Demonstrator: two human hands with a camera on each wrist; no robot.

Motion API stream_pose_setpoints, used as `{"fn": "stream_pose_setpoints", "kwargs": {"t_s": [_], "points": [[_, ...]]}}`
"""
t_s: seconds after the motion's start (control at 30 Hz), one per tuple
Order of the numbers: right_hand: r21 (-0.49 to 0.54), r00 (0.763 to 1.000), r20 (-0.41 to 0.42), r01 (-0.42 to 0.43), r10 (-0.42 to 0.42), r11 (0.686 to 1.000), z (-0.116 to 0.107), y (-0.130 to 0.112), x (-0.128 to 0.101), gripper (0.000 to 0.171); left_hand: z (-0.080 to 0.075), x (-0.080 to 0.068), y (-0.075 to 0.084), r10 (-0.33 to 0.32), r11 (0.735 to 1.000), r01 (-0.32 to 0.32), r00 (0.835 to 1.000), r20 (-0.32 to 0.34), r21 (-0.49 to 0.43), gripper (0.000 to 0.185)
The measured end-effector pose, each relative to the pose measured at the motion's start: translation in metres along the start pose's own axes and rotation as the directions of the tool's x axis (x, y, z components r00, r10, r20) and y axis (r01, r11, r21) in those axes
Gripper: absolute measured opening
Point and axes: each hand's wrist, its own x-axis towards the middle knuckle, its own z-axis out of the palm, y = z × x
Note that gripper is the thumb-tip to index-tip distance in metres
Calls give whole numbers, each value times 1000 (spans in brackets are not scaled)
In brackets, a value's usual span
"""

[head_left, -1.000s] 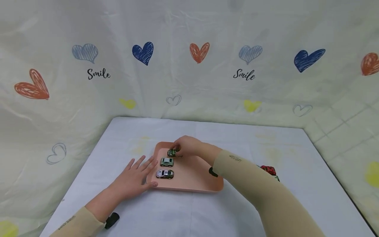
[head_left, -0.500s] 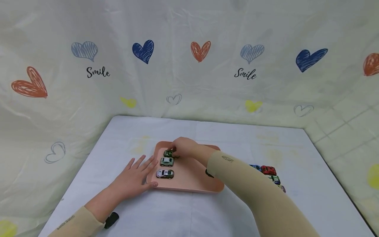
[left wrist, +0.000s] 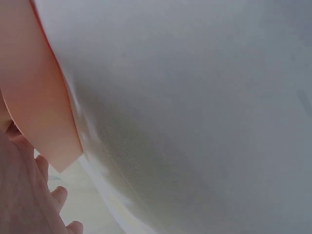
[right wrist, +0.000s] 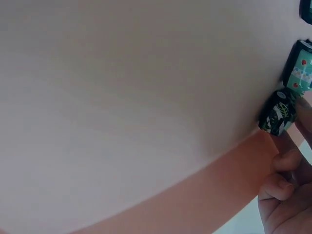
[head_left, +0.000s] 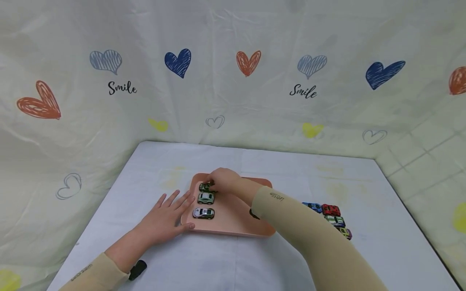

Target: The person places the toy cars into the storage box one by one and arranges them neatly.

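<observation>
Head view: three toy cars (head_left: 206, 198) in pink tray (head_left: 233, 222).

In the tray (head_left: 236, 220), one car (head_left: 204, 187) at the right fingers (head_left: 212, 178), two cars (head_left: 206, 198) before them; rightward on the table (head_left: 378, 242), four cars (head_left: 331, 210)

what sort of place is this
Possibly a small staged recording booth: a wrinkled backdrop printed with hearts and "Smile" lettering rises behind a white-topped table, where toy cars stand in a salmon-pink tray.
</observation>
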Motion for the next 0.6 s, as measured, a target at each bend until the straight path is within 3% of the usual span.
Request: {"fn": "stream_pose_setpoints", "kwargs": {"t_s": [0.17, 0.6], "points": [[23, 1000, -24, -14, 14, 1000, -5, 2, -6, 35, -1, 0, 1, 4, 1000, -4, 1000, -5, 3, 85], [217, 993, -106, -33, 57, 976, -26, 19, -38, 33, 2, 0, 3, -5, 1000, 5, 1000, -9, -14, 86]]}}
